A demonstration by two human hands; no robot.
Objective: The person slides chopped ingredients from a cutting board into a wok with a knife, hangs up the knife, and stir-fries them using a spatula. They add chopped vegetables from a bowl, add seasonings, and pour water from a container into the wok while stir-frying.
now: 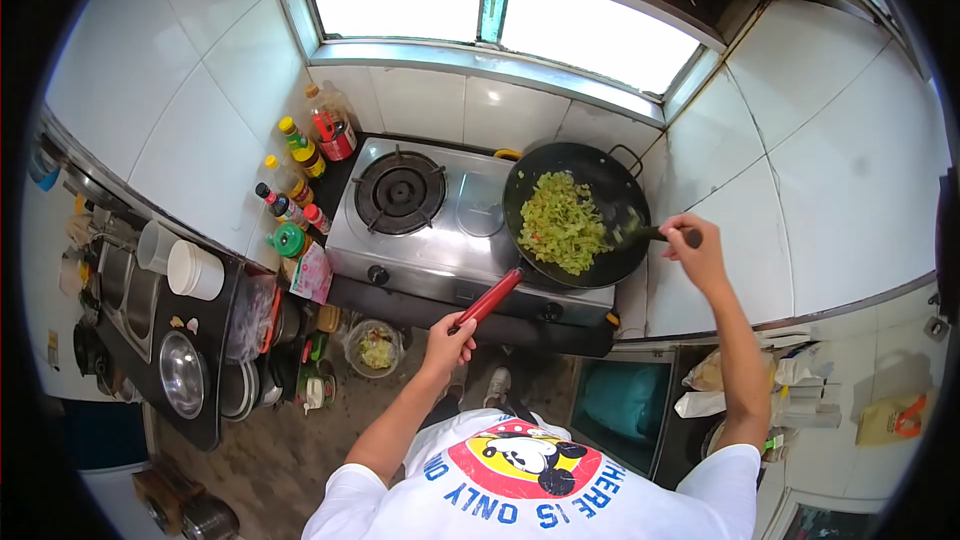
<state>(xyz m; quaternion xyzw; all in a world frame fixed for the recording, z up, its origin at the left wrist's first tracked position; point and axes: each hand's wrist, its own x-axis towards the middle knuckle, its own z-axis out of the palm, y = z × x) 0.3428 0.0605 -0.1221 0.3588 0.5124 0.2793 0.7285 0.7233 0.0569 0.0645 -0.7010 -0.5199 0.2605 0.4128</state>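
My left hand (447, 344) is wrapped round the red handle (487, 301) of a dark wok (535, 162), which sits on the right side of the stove. Chopped green vegetables (563, 223) lie in a heap in the wok. In my right hand (694, 250), closed, is the dark handle of a spatula (655, 233). Its head reaches into the wok at the right of the vegetables, where it is blurred and hard to make out.
A steel two-burner stove (450, 262) carries a bare burner (401, 192) on the left. Several sauce bottles (301, 147) line the left wall. A bowl of scraps (374, 349) stands below the stove. A metal basin (184, 374) and a white tub (195, 270) occupy the left counter.
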